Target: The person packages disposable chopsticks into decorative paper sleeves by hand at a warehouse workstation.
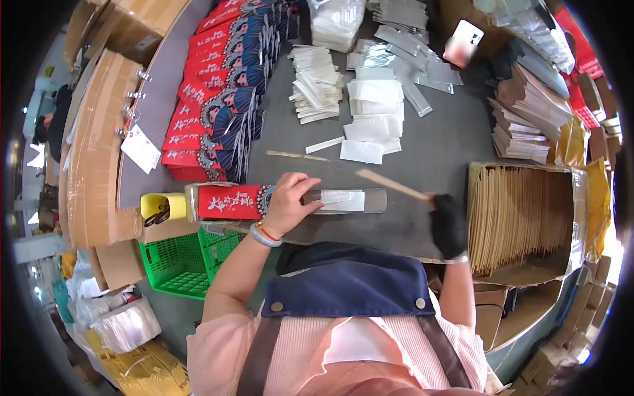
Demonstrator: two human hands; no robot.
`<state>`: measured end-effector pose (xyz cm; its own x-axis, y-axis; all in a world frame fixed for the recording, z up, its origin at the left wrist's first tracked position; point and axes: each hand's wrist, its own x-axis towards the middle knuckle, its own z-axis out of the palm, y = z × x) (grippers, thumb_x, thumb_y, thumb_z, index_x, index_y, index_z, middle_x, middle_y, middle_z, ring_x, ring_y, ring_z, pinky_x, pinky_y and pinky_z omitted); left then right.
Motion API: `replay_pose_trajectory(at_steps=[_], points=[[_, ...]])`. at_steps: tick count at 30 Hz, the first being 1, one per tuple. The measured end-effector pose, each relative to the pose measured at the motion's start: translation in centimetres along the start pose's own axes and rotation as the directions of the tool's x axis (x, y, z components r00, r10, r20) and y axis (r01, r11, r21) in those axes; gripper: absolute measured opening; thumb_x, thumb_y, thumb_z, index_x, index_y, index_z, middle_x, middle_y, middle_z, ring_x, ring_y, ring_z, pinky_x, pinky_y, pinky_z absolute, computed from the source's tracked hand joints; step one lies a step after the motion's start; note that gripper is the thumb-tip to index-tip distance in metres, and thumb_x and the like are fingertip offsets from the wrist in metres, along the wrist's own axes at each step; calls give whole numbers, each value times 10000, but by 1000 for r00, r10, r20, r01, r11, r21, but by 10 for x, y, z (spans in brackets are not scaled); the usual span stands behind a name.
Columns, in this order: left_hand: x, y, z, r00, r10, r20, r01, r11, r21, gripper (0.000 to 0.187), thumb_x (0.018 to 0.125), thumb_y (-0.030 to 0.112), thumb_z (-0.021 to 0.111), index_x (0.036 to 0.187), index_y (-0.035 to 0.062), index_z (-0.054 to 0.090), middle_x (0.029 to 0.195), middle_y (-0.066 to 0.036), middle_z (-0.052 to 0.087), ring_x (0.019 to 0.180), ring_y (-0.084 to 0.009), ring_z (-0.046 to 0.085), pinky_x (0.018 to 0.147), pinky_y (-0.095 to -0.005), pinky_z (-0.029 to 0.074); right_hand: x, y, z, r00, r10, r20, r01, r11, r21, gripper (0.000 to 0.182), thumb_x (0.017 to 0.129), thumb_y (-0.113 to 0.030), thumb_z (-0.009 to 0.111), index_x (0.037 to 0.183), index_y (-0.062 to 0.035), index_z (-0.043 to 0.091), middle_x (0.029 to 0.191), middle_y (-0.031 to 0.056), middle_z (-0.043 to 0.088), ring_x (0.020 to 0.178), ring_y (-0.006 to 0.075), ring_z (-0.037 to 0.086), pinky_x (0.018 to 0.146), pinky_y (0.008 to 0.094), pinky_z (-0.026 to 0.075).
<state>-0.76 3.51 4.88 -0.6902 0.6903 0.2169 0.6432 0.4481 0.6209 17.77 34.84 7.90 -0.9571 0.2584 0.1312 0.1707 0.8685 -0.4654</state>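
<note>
Grey surface [436,152] fills most of the view, loaded with packing stock.

Open cardboard box [528,218] at the right edge of the surface, packed tight with thin wooden sticks standing on edge.

Row of red and blue fan packs [224,86] runs along the left side, overlapping like shingles, from the far end toward the near edge.

Green plastic crate [181,261] sits below the near left edge of the surface.

Stacks of white paper slips [373,112] mid-surface, clear bags [409,39] behind them, brown envelopes [528,105] stacked at the right.

Long sleeve pack [290,201] lies flat at the near edge, long axis left-right, parallel to the edge. Red printed end points left, clear end with a white label points right.

Left hand [287,201] rests palm down on the middle of the sleeve pack, fingers curled over its top edge, pressing it to the surface. Bracelets on the wrist.

Right hand [448,224], in a black glove, has a closed grip on a wooden stick [391,185]. Stick is tilted, long axis running from the hand up-left; free end points toward the sleeve pack's right end and hangs just above it, cannot tell if touching.

Yellow tape dispenser [162,208] just left of the pack's red end.
</note>
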Motion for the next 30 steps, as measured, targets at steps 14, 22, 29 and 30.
replay_pose_trajectory(at_steps=[14,22,29,30], points=[[-16,0,5,981,5,196,-43,981,191,827,547,305,883,1273,78,559,1260,-105,510,1193,-342,452,1023,-465,361,37,-35,97,970,-239,53,226,956,185,220,795,-129,681,1015,-126,694,863,111,635,797,308,616,712,419,510],[-5,5,24,967,10,255,-50,987,152,807,561,223,868,1290,97,545,1277,-114,487,1185,-362,457,1003,-474,382,37,-100,141,957,-180,225,-102,517,850,386,756,-69,679,1130,-43,588,1034,167,617,973,358,615,808,411,489],[20,19,8,793,90,603,-269,939,214,544,610,139,794,1122,200,623,1148,-107,513,1038,-339,515,886,-456,453,32,-53,90,931,-252,266,276,959,-59,706,639,-452,804,1231,-154,562,1165,72,570,1155,274,513,921,460,377],[23,23,5,768,94,633,-274,942,193,514,615,140,785,1103,189,631,1137,-112,520,1026,-338,521,877,-452,458,26,-43,89,923,-248,295,282,956,-78,715,634,-460,806,1231,-154,561,1162,68,571,1152,276,516,918,462,380]])
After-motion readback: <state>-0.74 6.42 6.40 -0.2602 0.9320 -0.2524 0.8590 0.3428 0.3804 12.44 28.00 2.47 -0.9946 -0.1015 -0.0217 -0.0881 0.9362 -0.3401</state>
